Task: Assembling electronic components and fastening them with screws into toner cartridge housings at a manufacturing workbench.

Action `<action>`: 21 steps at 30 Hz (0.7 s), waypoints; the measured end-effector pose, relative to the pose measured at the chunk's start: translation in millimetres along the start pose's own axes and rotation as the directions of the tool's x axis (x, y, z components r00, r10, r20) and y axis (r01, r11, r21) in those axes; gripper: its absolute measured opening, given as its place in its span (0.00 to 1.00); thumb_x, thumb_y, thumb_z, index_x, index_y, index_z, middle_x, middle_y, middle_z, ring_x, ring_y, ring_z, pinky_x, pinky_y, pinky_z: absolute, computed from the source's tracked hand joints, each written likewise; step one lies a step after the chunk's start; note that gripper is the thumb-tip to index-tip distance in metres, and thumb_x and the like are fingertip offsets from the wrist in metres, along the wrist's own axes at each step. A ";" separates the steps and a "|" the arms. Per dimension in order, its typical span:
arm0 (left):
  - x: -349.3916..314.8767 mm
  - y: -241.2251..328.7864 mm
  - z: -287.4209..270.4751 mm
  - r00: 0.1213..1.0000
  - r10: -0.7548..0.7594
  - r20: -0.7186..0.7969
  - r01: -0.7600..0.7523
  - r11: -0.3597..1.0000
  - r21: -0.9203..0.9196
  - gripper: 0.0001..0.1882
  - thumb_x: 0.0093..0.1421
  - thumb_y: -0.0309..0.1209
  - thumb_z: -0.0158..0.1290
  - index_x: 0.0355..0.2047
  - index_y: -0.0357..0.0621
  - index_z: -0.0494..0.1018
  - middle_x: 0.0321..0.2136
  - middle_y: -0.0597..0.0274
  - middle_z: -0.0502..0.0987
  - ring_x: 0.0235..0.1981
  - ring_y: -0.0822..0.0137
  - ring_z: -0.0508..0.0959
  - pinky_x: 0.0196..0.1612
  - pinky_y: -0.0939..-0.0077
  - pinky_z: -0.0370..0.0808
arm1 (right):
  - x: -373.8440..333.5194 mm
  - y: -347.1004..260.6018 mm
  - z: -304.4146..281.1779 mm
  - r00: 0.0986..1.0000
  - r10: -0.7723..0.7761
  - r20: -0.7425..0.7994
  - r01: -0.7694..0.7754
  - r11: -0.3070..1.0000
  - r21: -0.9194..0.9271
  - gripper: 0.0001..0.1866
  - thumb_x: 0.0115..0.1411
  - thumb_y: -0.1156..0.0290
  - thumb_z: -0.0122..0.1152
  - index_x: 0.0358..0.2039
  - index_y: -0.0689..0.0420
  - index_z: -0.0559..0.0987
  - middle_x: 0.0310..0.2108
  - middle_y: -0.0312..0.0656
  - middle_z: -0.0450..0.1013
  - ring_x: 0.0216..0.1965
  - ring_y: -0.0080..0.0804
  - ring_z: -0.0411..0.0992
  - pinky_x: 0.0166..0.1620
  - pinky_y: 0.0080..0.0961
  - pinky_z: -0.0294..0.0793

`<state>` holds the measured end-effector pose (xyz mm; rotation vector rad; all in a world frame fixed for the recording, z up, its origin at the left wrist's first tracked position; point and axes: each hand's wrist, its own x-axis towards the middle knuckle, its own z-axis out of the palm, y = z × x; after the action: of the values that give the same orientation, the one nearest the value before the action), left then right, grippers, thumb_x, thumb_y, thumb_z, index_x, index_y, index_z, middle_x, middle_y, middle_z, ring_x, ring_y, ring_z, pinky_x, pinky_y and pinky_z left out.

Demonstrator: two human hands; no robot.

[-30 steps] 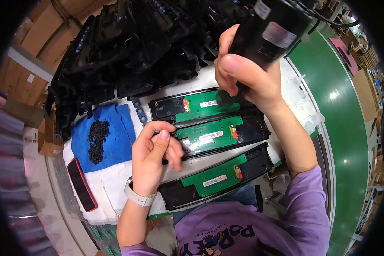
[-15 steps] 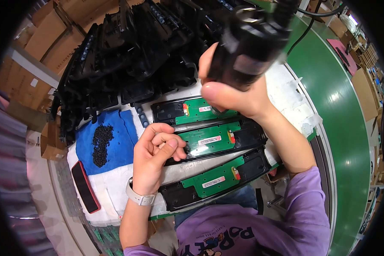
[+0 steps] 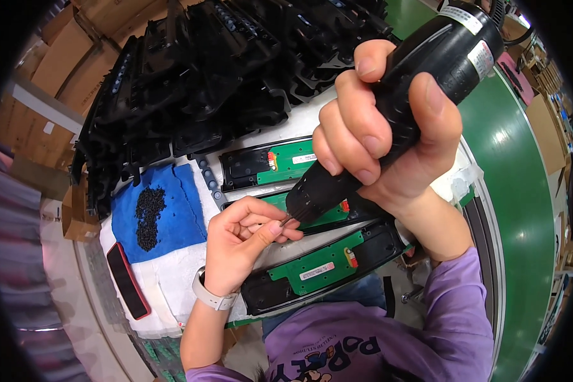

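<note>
Black power screwdriver point(image 3: 445, 57) gripped in right hand point(image 3: 398, 169); tip point(image 3: 288, 222) at pinched fingertips point(image 3: 275, 228) of left hand point(image 3: 239, 232).

Glossy black plastic on the electric screwdriver point(image 3: 398, 105)
Circuit boards point(image 3: 334, 261) look smooth and shiny, the blue cloth point(image 3: 183, 207) matt and wrinkled, the cardboard boxes point(image 3: 62, 67) dull.

Black frames point(image 3: 191, 76) block far side; white tabletop point(image 3: 169, 277) passable beside phone point(image 3: 128, 280); room under driver point(image 3: 426, 60) unclear.

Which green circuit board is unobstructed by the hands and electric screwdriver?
The circuit board nearest the person's torso; the right hand and electric screwdriver partly hide the middle board and far board.
</note>
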<state>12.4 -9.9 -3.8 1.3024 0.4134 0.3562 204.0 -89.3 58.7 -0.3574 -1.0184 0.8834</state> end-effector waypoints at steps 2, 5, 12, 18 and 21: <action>-0.5 -0.3 -1.4 1.000 -0.006 0.003 0.007 1.000 -0.017 0.05 0.58 0.22 0.48 0.34 0.32 0.68 0.30 0.51 0.77 0.32 0.64 0.79 0.35 0.80 0.74 | 0.2 -0.4 1.4 0.999 -0.011 -0.038 0.011 1.000 0.004 0.20 0.59 0.51 0.43 0.40 0.56 0.65 0.16 0.31 0.62 0.11 0.19 0.58 0.22 0.21 0.64; -1.4 1.1 -3.0 0.999 -0.033 -0.005 0.033 0.998 -0.052 0.05 0.57 0.21 0.49 0.34 0.32 0.68 0.30 0.50 0.77 0.32 0.64 0.79 0.36 0.79 0.75 | 0.3 2.7 1.4 0.996 -0.010 -0.085 0.010 1.000 0.002 0.20 0.59 0.51 0.43 0.40 0.56 0.65 0.16 0.31 0.62 0.10 0.19 0.57 0.21 0.22 0.63; -2.9 2.5 2.2 0.999 0.006 -0.039 -0.006 1.000 0.001 0.06 0.52 0.15 0.51 0.32 0.31 0.68 0.29 0.50 0.77 0.33 0.65 0.79 0.39 0.76 0.75 | -3.0 4.8 4.6 0.996 0.071 -0.051 -0.076 0.990 -0.116 0.18 0.59 0.54 0.44 0.39 0.56 0.64 0.15 0.31 0.61 0.10 0.19 0.57 0.20 0.22 0.62; -4.4 1.3 -1.2 0.998 0.023 -0.058 -0.026 0.999 -0.040 0.06 0.52 0.16 0.52 0.31 0.31 0.68 0.29 0.50 0.77 0.32 0.64 0.79 0.38 0.75 0.76 | -6.6 12.7 14.6 0.975 0.017 -0.220 -0.037 0.995 -0.088 0.17 0.60 0.54 0.42 0.38 0.55 0.65 0.15 0.31 0.61 0.10 0.19 0.56 0.20 0.22 0.61; -4.5 2.6 -0.9 0.998 0.020 -0.065 -0.029 0.990 -0.135 0.06 0.53 0.18 0.52 0.32 0.32 0.69 0.29 0.49 0.77 0.32 0.63 0.79 0.38 0.75 0.76 | -3.9 10.0 15.0 0.954 -0.024 -0.299 0.021 1.000 -0.015 0.18 0.61 0.53 0.39 0.38 0.55 0.67 0.15 0.30 0.60 0.11 0.19 0.56 0.22 0.22 0.61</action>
<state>8.0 -10.7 -1.1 1.1666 0.4194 0.4397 185.7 -88.1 57.6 -0.4732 -0.7452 0.7751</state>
